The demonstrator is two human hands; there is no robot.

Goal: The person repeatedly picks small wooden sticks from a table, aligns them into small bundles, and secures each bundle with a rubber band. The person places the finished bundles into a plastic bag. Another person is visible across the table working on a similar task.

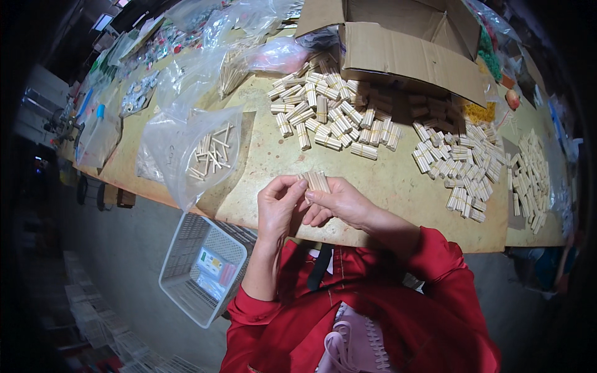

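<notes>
Close to the table's front edge, both my hands are closed on one small bunch of short wooden sticks (316, 181). My left hand (280, 202) pinches the bunch from the left side, thumb on top. From the right, my right hand (341, 202) grips it with the thumb across its lower end. Whether a band goes round these sticks is hidden by my fingers. Beyond my hands lies a heap of banded stick bundles (336, 112). A second heap of bundles (460, 161) spreads to the right.
Loose wooden sticks (530, 180) lie at the far right. An opened cardboard box (410, 53) stands behind the heaps, beside yellow rubber bands (479, 112). To the left, a clear plastic bag (180, 149) holds loose sticks. A grey plastic basket (180, 255) sits below the table edge.
</notes>
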